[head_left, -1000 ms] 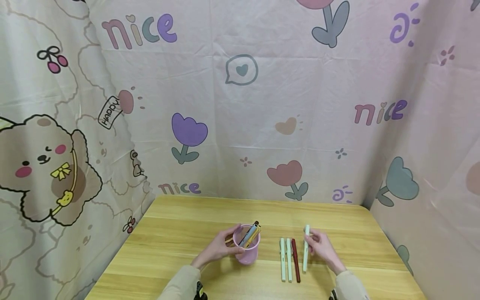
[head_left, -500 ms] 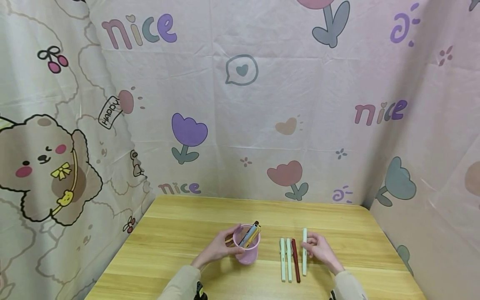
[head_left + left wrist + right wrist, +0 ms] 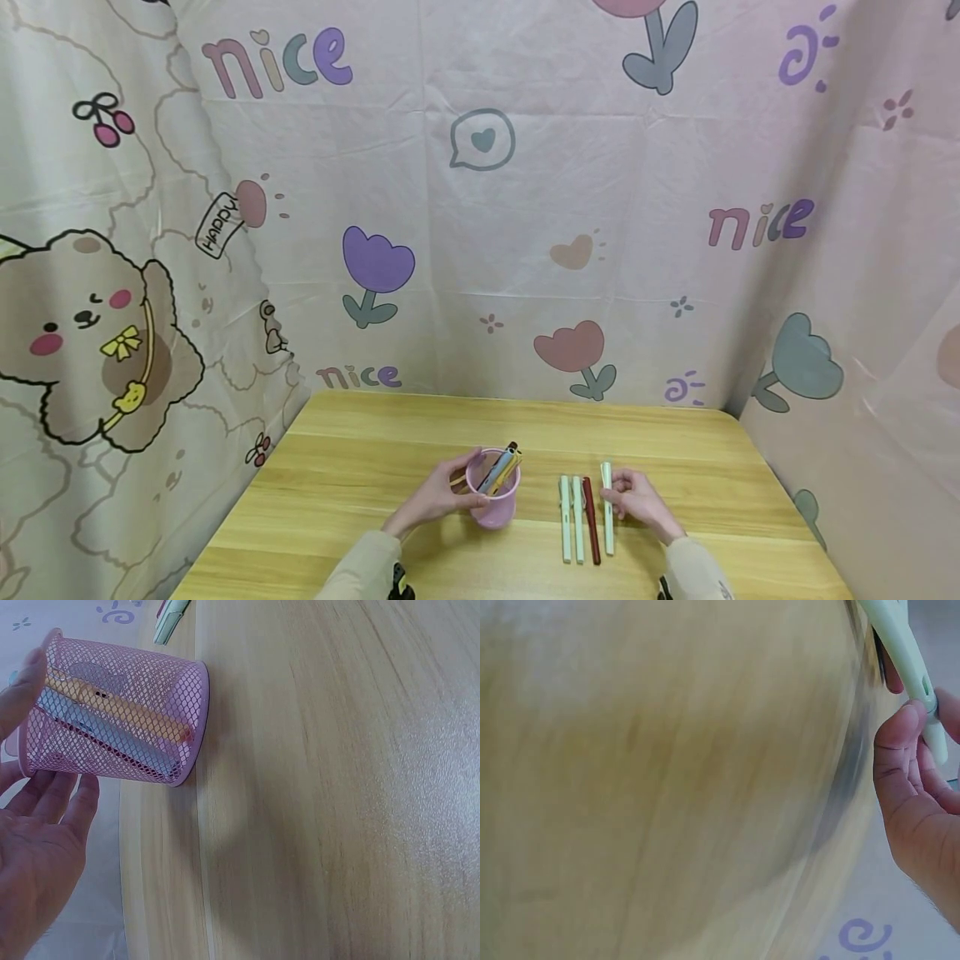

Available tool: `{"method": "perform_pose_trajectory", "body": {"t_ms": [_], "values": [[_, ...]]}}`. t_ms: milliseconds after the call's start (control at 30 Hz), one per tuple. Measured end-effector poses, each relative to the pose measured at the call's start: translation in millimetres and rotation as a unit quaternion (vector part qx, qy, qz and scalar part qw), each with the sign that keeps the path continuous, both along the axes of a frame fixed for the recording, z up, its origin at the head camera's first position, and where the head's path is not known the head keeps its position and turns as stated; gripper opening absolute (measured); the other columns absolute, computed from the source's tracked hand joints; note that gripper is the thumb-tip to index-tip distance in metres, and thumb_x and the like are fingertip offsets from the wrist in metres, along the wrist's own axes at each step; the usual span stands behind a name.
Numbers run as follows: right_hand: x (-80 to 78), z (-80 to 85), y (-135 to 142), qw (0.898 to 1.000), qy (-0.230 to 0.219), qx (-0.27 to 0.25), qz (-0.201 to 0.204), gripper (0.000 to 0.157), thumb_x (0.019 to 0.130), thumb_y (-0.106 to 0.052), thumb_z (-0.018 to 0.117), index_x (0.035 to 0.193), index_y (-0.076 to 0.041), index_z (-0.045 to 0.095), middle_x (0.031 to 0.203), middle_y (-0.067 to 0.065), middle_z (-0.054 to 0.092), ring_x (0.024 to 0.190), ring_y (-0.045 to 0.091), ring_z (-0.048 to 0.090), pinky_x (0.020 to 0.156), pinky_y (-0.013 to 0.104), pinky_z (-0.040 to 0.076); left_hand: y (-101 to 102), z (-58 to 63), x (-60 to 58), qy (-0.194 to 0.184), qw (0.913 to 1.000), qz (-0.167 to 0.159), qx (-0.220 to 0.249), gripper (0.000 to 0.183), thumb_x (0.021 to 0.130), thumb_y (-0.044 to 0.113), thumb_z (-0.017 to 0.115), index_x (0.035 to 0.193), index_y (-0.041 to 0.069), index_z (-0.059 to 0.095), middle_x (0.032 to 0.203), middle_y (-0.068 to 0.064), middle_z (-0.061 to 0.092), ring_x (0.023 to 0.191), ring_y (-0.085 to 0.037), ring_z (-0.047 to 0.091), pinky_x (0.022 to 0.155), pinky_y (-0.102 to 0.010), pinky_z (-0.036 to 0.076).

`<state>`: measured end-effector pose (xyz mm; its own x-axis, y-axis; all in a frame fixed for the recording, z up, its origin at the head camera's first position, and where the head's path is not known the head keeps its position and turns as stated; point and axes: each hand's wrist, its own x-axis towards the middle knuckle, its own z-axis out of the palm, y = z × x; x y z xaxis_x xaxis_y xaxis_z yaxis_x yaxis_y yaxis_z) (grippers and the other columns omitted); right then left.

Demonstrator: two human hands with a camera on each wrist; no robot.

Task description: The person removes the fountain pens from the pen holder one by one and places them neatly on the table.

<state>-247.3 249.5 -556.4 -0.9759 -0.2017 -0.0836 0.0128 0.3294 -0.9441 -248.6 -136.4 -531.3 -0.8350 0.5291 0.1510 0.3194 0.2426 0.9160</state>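
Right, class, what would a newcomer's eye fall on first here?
Probably the cartoon bear on the head view's left cloth. Then the pink mesh pen cup in the left hand, lower centre. To its right, the right hand pinches a mint-green pen beside a dark red pen.

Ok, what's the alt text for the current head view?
A person's left hand holds a round pink mesh cup of pens; their right hand pinches a mint-green pen beside a dark red pen and two more mint-green pens on a wood-grain table.
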Motion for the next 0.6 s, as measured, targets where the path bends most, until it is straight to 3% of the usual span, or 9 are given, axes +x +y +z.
{"method": "perform_pose_trajectory", "body": {"t_ms": [233, 400, 600], "values": [[4.9, 3.8, -0.9, 1.0, -0.003, 0.01, 0.013, 0.051, 0.092, -0.001, 0.063, 0.13, 0.022, 0.038, 0.081, 0.006, 0.057, 0.062, 0.011, 0.053, 0.052, 0.02, 0.054, 0.1, 0.0, -0.2, -0.003, 1.0, 0.004, -0.002, 0.087, 0.086, 0.015, 0.08, 0.153, -0.008, 0.029, 0.157, -0.032, 0.035, 0.14, -0.05, 0.043, 0.116, -0.046, 0.044], [5.8, 3.4, -0.8, 0.999, -0.001, 0.029, 0.017, 0.069, 0.091, 0.0, 0.064, 0.146, 0.016, 0.026, 0.082, 0.008, 0.058, 0.061, 0.012, 0.055, 0.052, 0.021, 0.054, 0.4, 0.3, -0.4, -0.003, 1.0, 0.004, -0.004, 0.087, 0.086, 0.015, 0.08, 0.153, -0.009, 0.029, 0.157, -0.032, 0.035, 0.14, -0.05, 0.044, 0.116, -0.046, 0.045], [5.0, 1.6, -0.3, 0.999, 0.006, 0.025, 0.04, 0.07, 0.09, 0.001, 0.063, 0.146, 0.017, 0.024, 0.077, 0.003, 0.055, 0.058, 0.01, 0.053, 0.05, 0.018, 0.051, 0.5, 0.8, -0.2, -0.004, 1.0, 0.003, -0.004, 0.087, 0.086, 0.015, 0.08, 0.153, -0.009, 0.029, 0.158, -0.032, 0.034, 0.14, -0.051, 0.043, 0.116, -0.046, 0.044]]}}
